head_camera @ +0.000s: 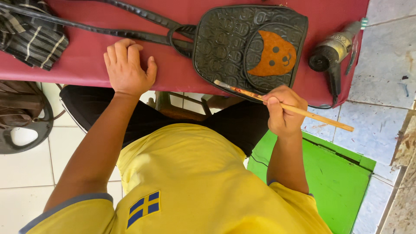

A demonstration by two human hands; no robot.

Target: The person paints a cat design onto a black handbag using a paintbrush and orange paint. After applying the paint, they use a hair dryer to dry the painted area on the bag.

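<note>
A small black embossed bag (229, 39) with an orange cat-face patch (272, 54) lies on a dark red table (173, 69). Its black straps (130, 26) trail off to the left. My right hand (284, 110) grips a thin wooden-handled brush (303, 112), and the brush tip touches the bag's lower edge. My left hand (126, 67) rests flat on the red surface to the left of the bag, fingers curled, holding nothing.
A grey heat gun or hair dryer (333, 50) lies at the table's right end. A dark striped cloth (32, 37) sits at the top left. Below the table are a green board (338, 173), a tiled floor and a brown bag (19, 108) at left.
</note>
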